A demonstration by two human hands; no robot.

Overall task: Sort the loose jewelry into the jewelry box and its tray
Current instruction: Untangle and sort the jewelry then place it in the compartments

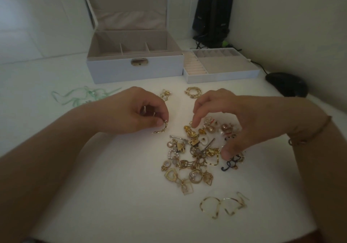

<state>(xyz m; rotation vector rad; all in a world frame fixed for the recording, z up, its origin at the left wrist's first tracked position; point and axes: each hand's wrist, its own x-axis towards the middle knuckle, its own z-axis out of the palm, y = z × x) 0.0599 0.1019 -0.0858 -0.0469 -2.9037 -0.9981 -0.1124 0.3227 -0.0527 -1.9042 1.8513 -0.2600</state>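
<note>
A heap of loose gold jewelry (195,158) lies in the middle of the white table. My left hand (139,111) pinches a small gold hoop earring (162,128) just left of the heap. My right hand (234,119) hovers over the heap's right side with curved fingers, the thumb touching pieces near a gold ring; I cannot tell whether it grips anything. The white jewelry box (131,68) stands open at the back, its compartments bare. Its tray (223,76) sits beside it on the right.
A gold wreath-shaped piece (193,92) and a small pearl piece (165,94) lie near the box. A thin gold chain (223,205) lies near the front. A green ribbon (80,96) is at left. Black speakers (212,15) and a black mouse (286,84) stand at back right.
</note>
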